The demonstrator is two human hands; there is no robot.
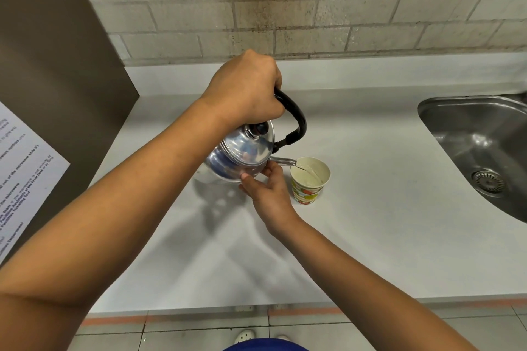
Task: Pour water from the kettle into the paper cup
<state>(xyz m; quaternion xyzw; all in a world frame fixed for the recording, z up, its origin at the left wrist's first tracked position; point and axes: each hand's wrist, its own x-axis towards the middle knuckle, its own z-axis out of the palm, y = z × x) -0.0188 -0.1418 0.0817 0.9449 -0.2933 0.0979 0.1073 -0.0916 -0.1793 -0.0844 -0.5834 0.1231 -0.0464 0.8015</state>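
Observation:
A shiny steel kettle [241,152] with a black handle hangs tilted to the right above the white counter. My left hand [245,88] grips the handle from above. My right hand [266,186] touches the kettle's lower side near the spout base with its fingertips. The spout tip reaches over the rim of a patterned paper cup [309,181], which stands upright on the counter. A thin stream of water runs from the spout into the cup, and water shows inside it.
A steel sink [482,148] with a drain is set into the white counter [370,236] at the right. A dark panel with a printed notice [22,177] stands at the left. A brick wall backs the counter. The floor lies below the front edge.

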